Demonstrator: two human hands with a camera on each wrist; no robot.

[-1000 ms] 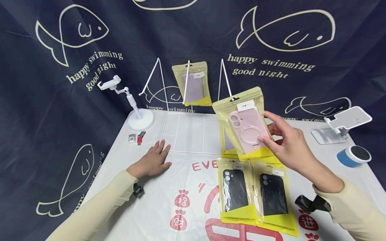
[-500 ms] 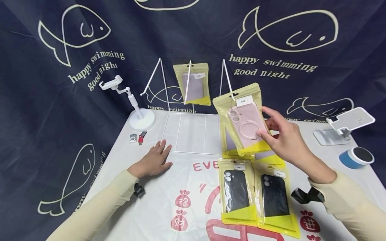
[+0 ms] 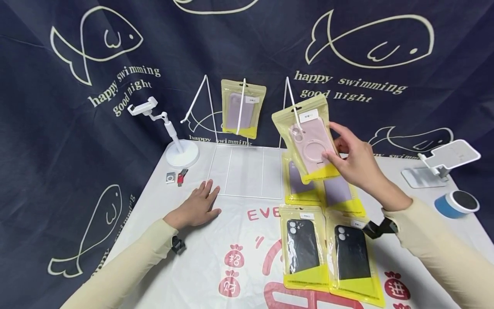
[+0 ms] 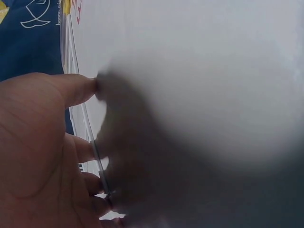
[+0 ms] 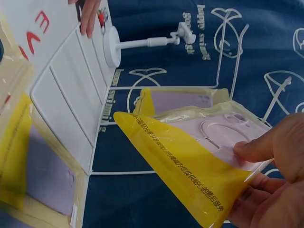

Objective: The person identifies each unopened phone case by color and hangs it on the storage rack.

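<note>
While the right hand pinches the pink phone-case pouch by its side (likely keeping the header clear) at the wire rack's right prong near the worktop's back edge, left hand lies flat toward the left edge, holding nothing.

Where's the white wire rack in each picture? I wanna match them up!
Head: the white wire rack stands in the middle, hooks up high.
Left wrist: just thin wires of the white wire rack, slanting down the left part, by the fingertips of the left hand.
Right wrist: turned sideways, base at left, hooks at upper right.
Shared landmark: the dark blue fish curtain.
</note>
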